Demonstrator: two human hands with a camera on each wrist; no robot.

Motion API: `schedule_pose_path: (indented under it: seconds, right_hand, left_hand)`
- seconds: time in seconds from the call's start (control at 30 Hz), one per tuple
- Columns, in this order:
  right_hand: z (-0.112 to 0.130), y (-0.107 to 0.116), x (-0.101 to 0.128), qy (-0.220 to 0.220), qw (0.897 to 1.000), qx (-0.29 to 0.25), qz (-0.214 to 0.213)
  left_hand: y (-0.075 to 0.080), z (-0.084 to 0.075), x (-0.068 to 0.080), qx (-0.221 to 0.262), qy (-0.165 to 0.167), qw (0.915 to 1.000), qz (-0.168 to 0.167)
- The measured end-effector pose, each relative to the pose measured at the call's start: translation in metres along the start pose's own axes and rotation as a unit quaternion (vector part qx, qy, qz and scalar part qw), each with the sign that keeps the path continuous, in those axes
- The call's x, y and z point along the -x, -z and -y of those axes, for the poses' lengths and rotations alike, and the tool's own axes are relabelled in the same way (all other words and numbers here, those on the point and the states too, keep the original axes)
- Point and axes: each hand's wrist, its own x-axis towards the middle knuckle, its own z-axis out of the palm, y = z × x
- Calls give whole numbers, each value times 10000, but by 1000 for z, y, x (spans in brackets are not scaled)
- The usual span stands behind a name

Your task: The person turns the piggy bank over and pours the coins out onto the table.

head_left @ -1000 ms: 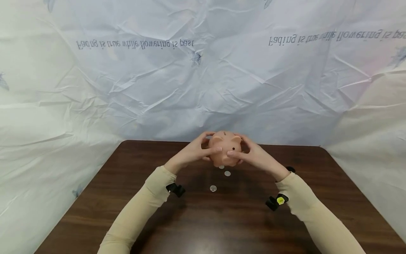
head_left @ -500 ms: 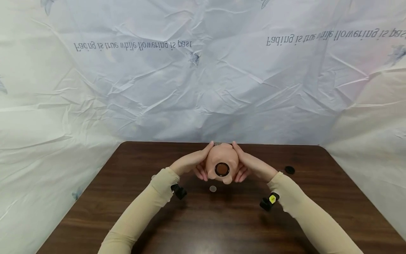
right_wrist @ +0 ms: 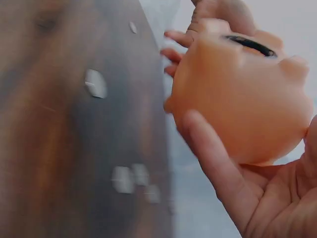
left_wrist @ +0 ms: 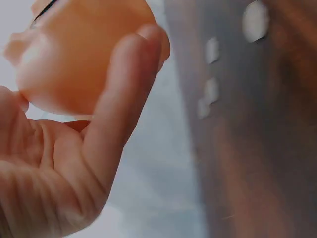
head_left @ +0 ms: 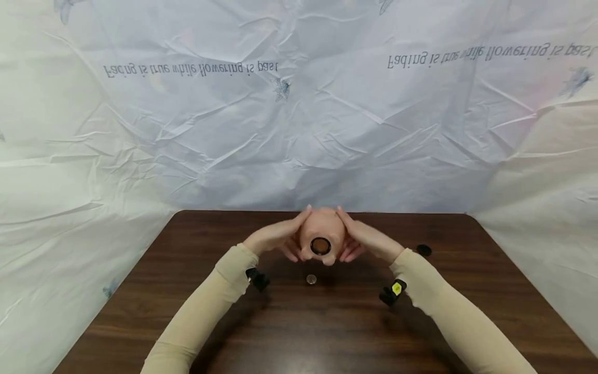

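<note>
A pink piggy bank is gripped between both hands above the far middle of the table, its underside turned toward the head camera. A round, black-rimmed hole shows there among the feet. My left hand holds one side of the bank, the thumb stretched along its body in the left wrist view. From the other side, my right hand cups it in the same way. One silver coin lies on the table below. In the right wrist view, more coins lie on the table, blurred.
A black round cap lies on the dark wooden table, beyond the right sleeve. White printed sheeting hangs behind the table and along both sides.
The piggy bank has been tipped over, from its face and top slot showing to its underside hole showing. Both hands have shifted their hold with it. The black cap shows more fully.
</note>
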Motion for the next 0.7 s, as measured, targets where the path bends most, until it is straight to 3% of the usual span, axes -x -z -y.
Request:
schedule_pose_path:
  seconds: [0.07, 0.1, 0.13, 0.17, 0.23, 0.3, 0.33, 0.37, 0.4, 0.43, 0.53, 0.57, 0.63, 0.7]
  right_hand:
    - [25, 5, 5, 682, 9954, 436, -519]
    - [40, 7, 8, 1211, 9867, 683, -844]
    - [55, 8, 14, 1831, 9710, 919, -1229]
    - [71, 9, 20, 2534, 9443, 1264, -1678]
    - [98, 8, 35, 3765, 8727, 1818, -2519]
    - [114, 8, 45, 4599, 8031, 2188, -3091]
    - [118, 8, 48, 4767, 7821, 2309, -3282]
    - [118, 8, 49, 4797, 7709, 2451, -3400]
    - [115, 9, 47, 4724, 7782, 2465, -3324]
    - [110, 9, 45, 4567, 7914, 2470, -3226]
    - [89, 9, 35, 3915, 8409, 2432, -2836]
    - [83, 9, 32, 3750, 8540, 2370, -2719]
    - [75, 10, 28, 3573, 8695, 2220, -2588]
    - [72, 11, 25, 3501, 8750, 2118, -2587]
  left_hand:
    - [5, -21, 6, -67, -609, 9975, -338]
    - [7, -35, 11, -183, -1048, 9926, -579]
    - [8, -49, 17, -355, -1562, 9836, -834]
    - [9, -64, 26, -561, -2133, 9688, -1129]
    - [9, -91, 45, -1047, -3236, 9247, -1709]
    - [9, -109, 60, -1426, -3971, 8822, -2089]
    - [9, -114, 64, -1536, -4161, 8692, -2187]
    - [10, -116, 66, -1678, -4192, 8626, -2281]
    - [11, -115, 64, -1771, -4119, 8640, -2291]
    - [12, -111, 61, -1851, -3946, 8712, -2259]
    - [17, -93, 47, -1938, -3314, 8982, -2143]
    - [18, -87, 42, -1944, -3184, 9034, -2113]
    - [20, -78, 35, -1819, -3110, 9104, -2033]
    - [21, -74, 29, -1692, -3166, 9125, -1962]
